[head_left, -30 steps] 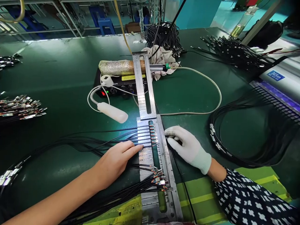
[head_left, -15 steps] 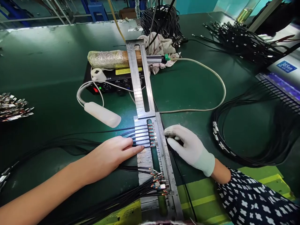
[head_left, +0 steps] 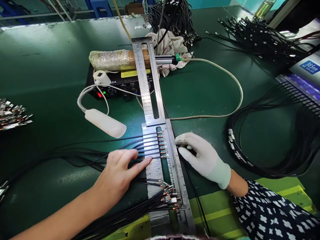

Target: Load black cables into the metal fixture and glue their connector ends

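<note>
A long slotted metal fixture (head_left: pixel 153 170) lies on the green table. Across its upper part a row of black cables (head_left: pixel 151 144) lies side by side, their small metal connectors (head_left: pixel 163 147) over the slot. My bare left hand (head_left: pixel 120 170) is beside them with fingers apart; the thumb tip touches the lowest cable of the row, and the index finger is over the cables. My right hand (head_left: pixel 201 158), in a white glove, has its fingers curled with the tips against the fixture's right rail. Lower on the fixture rests a bundle of cables with connectors (head_left: pixel 171 198).
A white lamp (head_left: pixel 106 123) lights the row from the left. Behind are a black control box (head_left: pixel 116 88) and a wrapped cylinder (head_left: pixel 111 60). Coiled cables (head_left: pixel 237 150) lie right, near a purple-lit device (head_left: pixel 297 91). Metal connectors (head_left: pixel 13 115) are piled at left.
My left hand has pulled back slightly left, and its index finger has lifted away from the thumb. My right hand keeps its place at the rail. The camera view has shifted a little.
</note>
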The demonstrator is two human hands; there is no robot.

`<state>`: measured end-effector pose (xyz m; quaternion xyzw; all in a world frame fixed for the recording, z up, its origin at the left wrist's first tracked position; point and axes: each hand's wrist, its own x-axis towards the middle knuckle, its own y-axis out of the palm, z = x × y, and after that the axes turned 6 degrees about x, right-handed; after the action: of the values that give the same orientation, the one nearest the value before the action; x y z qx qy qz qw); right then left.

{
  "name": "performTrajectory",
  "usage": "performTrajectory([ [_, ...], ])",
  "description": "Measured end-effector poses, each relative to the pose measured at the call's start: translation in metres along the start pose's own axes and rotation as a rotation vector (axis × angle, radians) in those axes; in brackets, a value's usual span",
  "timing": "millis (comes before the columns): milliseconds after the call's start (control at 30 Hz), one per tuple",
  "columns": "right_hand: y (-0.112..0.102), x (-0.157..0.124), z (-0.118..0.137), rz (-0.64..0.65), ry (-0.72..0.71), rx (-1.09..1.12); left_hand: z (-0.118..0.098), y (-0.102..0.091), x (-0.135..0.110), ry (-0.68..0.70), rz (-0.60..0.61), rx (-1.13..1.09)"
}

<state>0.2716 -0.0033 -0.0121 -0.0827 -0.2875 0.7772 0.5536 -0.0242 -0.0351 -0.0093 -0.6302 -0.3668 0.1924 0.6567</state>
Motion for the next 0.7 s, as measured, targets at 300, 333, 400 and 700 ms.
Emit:
performTrajectory([
  [300,0.0,0.0,0.001,-0.005,0.029,0.003,0.0,0.015,-0.01,-0.025,-0.054,-0.002],
  [333,0.001,0.0,0.001,-0.011,0.035,-0.024,-0.001,0.014,-0.007,-0.021,-0.06,0.006],
  [400,0.003,0.0,0.002,-0.015,0.038,-0.092,-0.006,0.011,-0.001,0.003,-0.069,0.027],
  [700,0.024,-0.015,0.018,-0.053,0.01,-0.341,-0.031,0.003,0.044,0.172,-0.016,0.08],
])
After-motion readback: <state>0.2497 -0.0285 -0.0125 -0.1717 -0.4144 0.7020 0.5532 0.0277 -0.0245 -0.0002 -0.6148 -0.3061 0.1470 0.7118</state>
